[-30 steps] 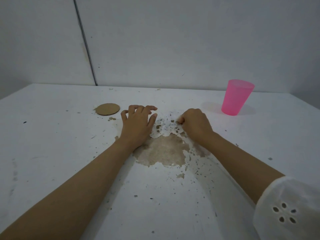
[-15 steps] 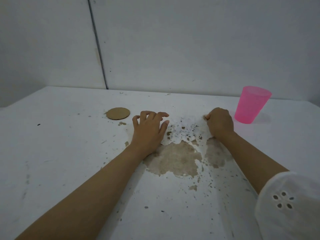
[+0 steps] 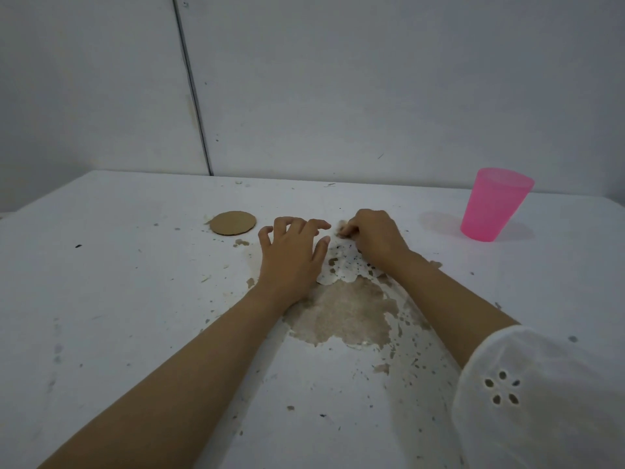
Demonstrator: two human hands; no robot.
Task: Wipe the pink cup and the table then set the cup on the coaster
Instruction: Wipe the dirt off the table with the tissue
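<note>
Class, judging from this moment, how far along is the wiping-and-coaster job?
Done: nothing visibly finished; whether the cup was wiped cannot be told. In hand: the right hand grips a speckled tissue at the stain, left hand resting beside it. Left: the stain marks the table, and the cup stands apart from the empty coaster.

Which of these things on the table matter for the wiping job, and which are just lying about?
Part of the job:
pink cup
coaster
table
speckled tissue, pinched by the right hand
left hand, resting at its edge
brown patch, perhaps what gets wiped

Just there:
grey wall
white sleeve
</note>
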